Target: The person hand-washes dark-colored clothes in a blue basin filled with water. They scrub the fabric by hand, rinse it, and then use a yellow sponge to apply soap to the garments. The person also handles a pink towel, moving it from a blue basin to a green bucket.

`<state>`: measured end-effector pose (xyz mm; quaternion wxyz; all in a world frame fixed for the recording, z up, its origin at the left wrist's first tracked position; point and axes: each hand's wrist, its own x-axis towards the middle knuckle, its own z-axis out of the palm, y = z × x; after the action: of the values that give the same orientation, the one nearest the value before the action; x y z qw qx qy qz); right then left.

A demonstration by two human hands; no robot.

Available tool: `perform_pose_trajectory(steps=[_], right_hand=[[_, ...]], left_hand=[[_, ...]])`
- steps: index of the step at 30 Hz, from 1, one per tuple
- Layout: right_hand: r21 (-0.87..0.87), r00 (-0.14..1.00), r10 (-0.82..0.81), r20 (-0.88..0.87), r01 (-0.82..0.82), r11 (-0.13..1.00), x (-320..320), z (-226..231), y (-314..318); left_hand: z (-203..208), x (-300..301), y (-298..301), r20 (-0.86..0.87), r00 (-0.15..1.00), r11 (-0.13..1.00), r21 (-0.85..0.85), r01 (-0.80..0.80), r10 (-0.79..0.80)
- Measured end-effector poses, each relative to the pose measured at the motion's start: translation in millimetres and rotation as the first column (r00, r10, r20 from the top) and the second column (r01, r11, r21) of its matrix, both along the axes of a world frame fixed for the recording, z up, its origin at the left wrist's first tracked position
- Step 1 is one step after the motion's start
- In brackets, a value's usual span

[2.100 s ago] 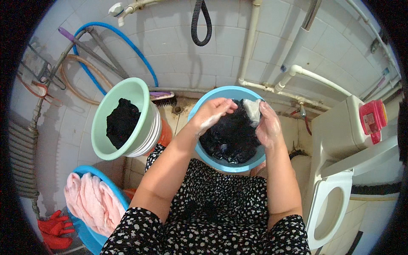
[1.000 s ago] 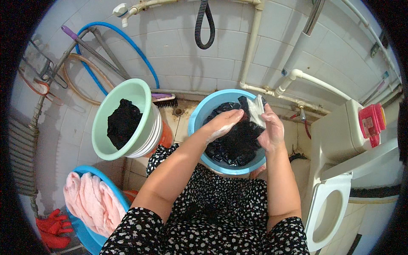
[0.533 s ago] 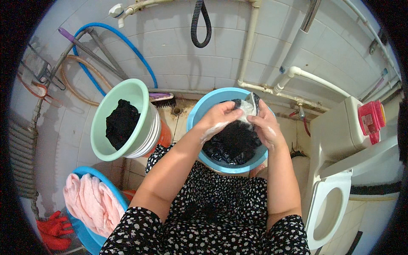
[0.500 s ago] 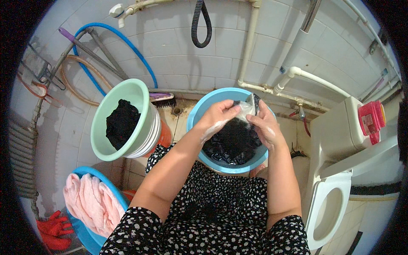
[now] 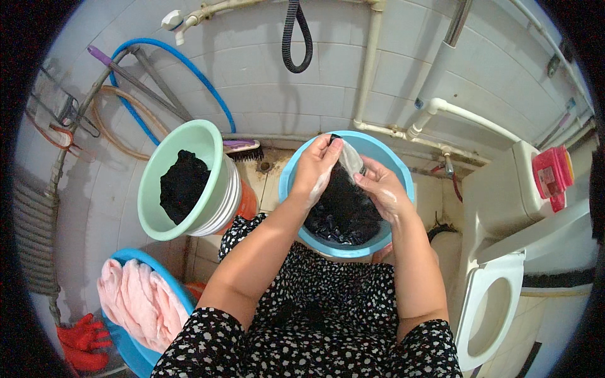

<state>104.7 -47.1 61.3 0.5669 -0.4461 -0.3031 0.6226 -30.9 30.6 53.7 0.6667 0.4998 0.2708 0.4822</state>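
Observation:
Over a blue basin (image 5: 405, 169), my two hands hold a wet black garment with a whitish patch (image 5: 351, 159) in its raised part. My left hand (image 5: 317, 171) pinches the upper edge between thumb and fingers. Lower down, my right hand (image 5: 382, 189) grips the right side of the whitish part. White suds cling to both wrists. The rest of the black cloth (image 5: 343, 214) hangs into the basin and lies bunched there; which pieces belong together I cannot tell.
A pale green basin (image 5: 217, 151) with black cloth (image 5: 183, 186) stands on a bucket at left. Pink fabric (image 5: 138, 302) fills another blue basin, beside red gloves (image 5: 85, 343). A purple-backed brush (image 5: 242, 148) lies behind; a toilet (image 5: 479, 327) is at right. Pipes and hoses line the wall.
My left hand has turned upward and moved slightly left, lifting the cloth's edge. My right hand has moved slightly down and left, so the whitish part is stretched between them.

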Motion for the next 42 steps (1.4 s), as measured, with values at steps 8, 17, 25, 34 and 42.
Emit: perform_pose_trajectory(steps=[8, 17, 25, 34, 42], right_hand=[[0.124, 0.985, -0.174, 0.022, 0.170, 0.978, 6.4, -15.9, 5.0], [0.396, 0.788, -0.600, 0.139, 0.511, 0.763, -3.7, -14.1, 21.3], [0.594, 0.371, -0.542, 0.754, -0.034, 0.804, -61.1, 10.9, -6.9], [0.339, 0.130, -0.343, 0.930, 0.049, 0.939, -49.2, -8.7, 9.7], [0.265, 0.202, -0.287, 0.936, 0.130, 0.955, -35.2, -4.5, 7.5]], left_hand=[[5.8, 0.3, -3.3, 0.063, 0.998, 0.994, -0.104, 0.021, -0.014], [0.8, 21.4, -31.9, -0.238, 0.945, 0.867, -0.491, 0.080, -0.222], [-36.2, 6.9, -0.4, 0.174, 0.963, 0.828, -0.493, 0.267, -0.207], [-60.8, 7.9, -15.3, 0.375, 0.899, 0.820, -0.425, 0.384, -0.227], [-26.4, 20.2, -40.0, 0.108, 0.992, 0.882, -0.459, 0.105, -0.062]])
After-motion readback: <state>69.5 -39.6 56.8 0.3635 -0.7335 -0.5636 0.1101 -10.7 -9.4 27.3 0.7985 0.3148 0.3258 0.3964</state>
